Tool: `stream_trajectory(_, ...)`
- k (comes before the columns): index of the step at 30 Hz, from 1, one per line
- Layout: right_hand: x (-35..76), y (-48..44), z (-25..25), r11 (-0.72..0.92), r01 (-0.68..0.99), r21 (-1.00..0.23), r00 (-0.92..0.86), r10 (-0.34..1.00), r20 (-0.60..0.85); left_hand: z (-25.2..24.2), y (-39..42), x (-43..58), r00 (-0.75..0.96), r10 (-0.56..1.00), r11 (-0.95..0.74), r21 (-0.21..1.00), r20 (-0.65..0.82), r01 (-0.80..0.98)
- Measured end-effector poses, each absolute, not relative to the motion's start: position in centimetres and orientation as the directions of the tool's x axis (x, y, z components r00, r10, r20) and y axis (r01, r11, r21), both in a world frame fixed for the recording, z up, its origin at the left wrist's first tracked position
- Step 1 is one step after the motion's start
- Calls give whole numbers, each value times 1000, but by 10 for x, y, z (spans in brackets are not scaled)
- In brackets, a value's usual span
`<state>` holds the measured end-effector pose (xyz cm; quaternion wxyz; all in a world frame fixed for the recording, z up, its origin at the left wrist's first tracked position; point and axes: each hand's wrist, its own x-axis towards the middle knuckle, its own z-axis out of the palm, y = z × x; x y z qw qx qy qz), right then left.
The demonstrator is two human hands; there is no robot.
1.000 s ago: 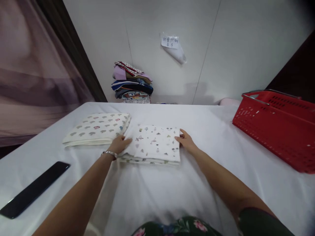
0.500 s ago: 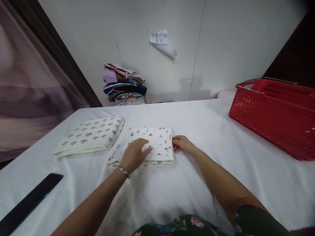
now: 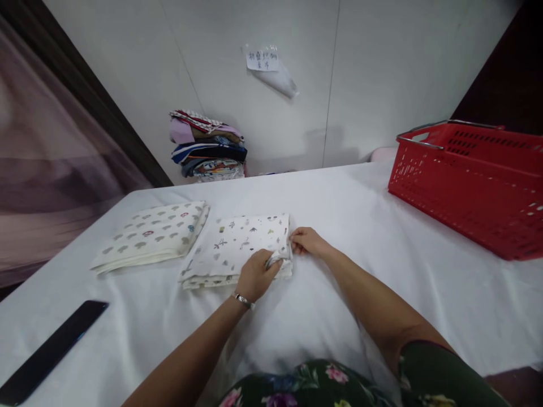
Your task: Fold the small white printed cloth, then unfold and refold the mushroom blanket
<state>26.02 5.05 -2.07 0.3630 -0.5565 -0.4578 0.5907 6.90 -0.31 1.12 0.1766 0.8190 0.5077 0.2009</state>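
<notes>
A folded white cloth point(image 3: 237, 246) printed with small plants and shapes lies in front of me on the white-covered table point(image 3: 335, 203). My left hand point(image 3: 258, 274) is closed on its near edge toward the right corner, pinching up a bit of the fabric between thumb and fingers. At the right edge of the same cloth, my right hand point(image 3: 306, 242) has its fingertips pinched on the fabric. Just left of it rests another folded cloth point(image 3: 155, 234), cream with grey mushroom-like prints and a few red and blue ones; neither hand touches it.
A red plastic basket point(image 3: 466, 186) with metal handles stands at the right. A black phone-like slab point(image 3: 53, 350) lies at the near left. Behind the table's far edge rises a stack of folded fabrics point(image 3: 207, 146). A paper sign point(image 3: 263, 60) hangs on the wall.
My left hand has moved right and nearer, from lying over the cloth to pinching its near edge. The right hand stays at the right edge. The camera view has shifted slightly.
</notes>
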Motion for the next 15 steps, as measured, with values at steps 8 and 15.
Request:
stream_trajectory(8,253,46,-19,-297,118,-948,-137,940,-312,19,-7,67,498,860,-463,576,109,674)
stream_trajectory(15,255,49,-17,-309,113,-944,-156,933,-324,30,30,42,374,920,-390,387,119,835)
